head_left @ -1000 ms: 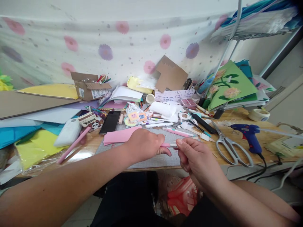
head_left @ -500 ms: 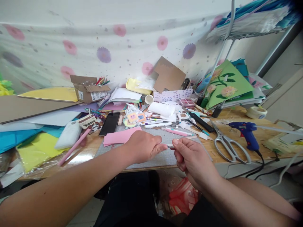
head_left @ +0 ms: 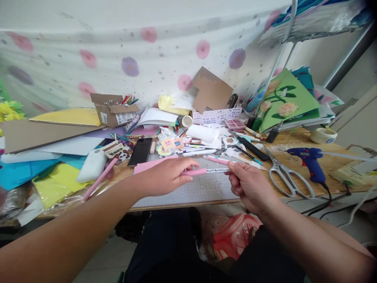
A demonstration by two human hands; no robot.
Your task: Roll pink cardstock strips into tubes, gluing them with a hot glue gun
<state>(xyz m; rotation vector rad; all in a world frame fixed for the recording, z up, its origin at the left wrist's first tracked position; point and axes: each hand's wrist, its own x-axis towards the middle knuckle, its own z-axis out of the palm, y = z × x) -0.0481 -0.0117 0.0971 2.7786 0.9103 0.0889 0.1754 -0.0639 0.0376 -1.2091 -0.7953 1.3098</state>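
A marker (head_left: 217, 170) lies level between my hands, over the front of the grey cutting mat (head_left: 165, 199). Its white barrel carries black lettering, and a pink section shows toward the left. My right hand (head_left: 250, 184) pinches the white end between thumb and fingers. Around the pink end are the thumb and fingers of my left hand (head_left: 160, 175), which hide its tip. Behind my left hand lies a strip of pink paper (head_left: 141, 168), partly covered. Another pink-and-white pen (head_left: 216, 159) rests on the mat just beyond the held marker.
Scissors (head_left: 287, 179) and a blue glue gun (head_left: 309, 161) with its cord lie to the right. A black phone (head_left: 140, 151), a cardboard box (head_left: 113, 112) and yellow sheets (head_left: 59, 182) are to the left. Pens and paper scraps crowd the back. The table edge (head_left: 182, 207) runs below my hands.
My hands have drawn apart, the left one leftward and the right one slightly rightward. More of the marker now shows between them, including its pink section and lettering.
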